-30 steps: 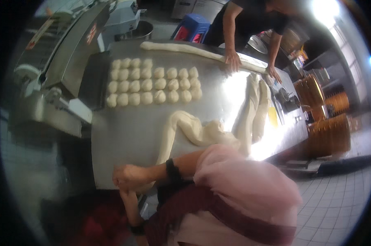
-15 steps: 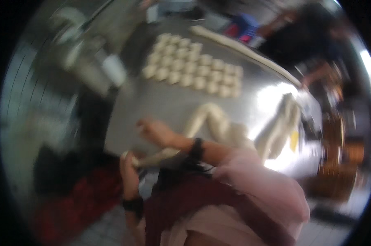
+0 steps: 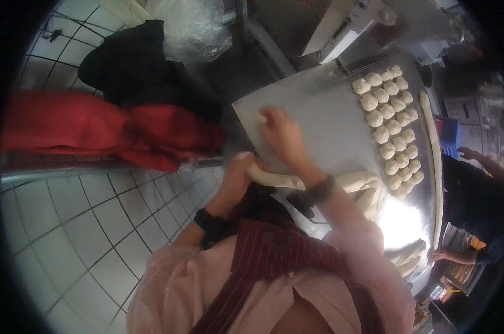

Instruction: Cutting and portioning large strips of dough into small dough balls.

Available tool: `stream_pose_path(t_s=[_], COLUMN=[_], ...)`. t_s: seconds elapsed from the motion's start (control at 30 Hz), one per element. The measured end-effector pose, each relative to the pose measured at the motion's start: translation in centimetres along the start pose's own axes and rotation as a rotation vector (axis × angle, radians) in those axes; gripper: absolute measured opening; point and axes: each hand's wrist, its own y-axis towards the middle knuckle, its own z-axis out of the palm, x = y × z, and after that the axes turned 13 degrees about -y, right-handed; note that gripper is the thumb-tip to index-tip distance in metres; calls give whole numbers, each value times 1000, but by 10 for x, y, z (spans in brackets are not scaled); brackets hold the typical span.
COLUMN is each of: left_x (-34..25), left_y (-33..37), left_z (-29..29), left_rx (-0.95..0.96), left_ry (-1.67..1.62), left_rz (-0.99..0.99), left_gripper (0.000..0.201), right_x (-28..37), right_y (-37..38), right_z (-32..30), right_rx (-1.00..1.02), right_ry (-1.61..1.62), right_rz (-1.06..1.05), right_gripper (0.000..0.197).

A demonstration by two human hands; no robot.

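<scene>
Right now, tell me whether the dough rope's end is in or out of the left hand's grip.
In: the left hand curls around the dough rope, whose pale end shows at the top of the fist.

No text, number or sign can be read.

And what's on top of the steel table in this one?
Rows of dough balls, a long dough rope along the far edge, and thicker dough nearer the person. The right forearm crosses in front of that dough, so whatever lies beneath the arm is hidden.
</scene>
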Motion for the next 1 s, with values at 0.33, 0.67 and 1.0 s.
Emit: stream_pose_path(t_s=[0.33, 0.67, 1.0], left_x=[-10, -16, -9], left_y=[18, 34, 28], left_z=[25, 42, 33], left_rx=[53, 149, 11], left_ry=[-148, -219, -180], left_rz=[23, 54, -9], left_gripper=[19, 25, 22], right_x=[-16, -20, -32], right_y=[22, 6, 30], right_z=[3, -28, -4], right_rx=[-94, 48, 97], right_ry=[-117, -12, -156], right_rz=[-30, 62, -204], right_gripper=[23, 38, 26])
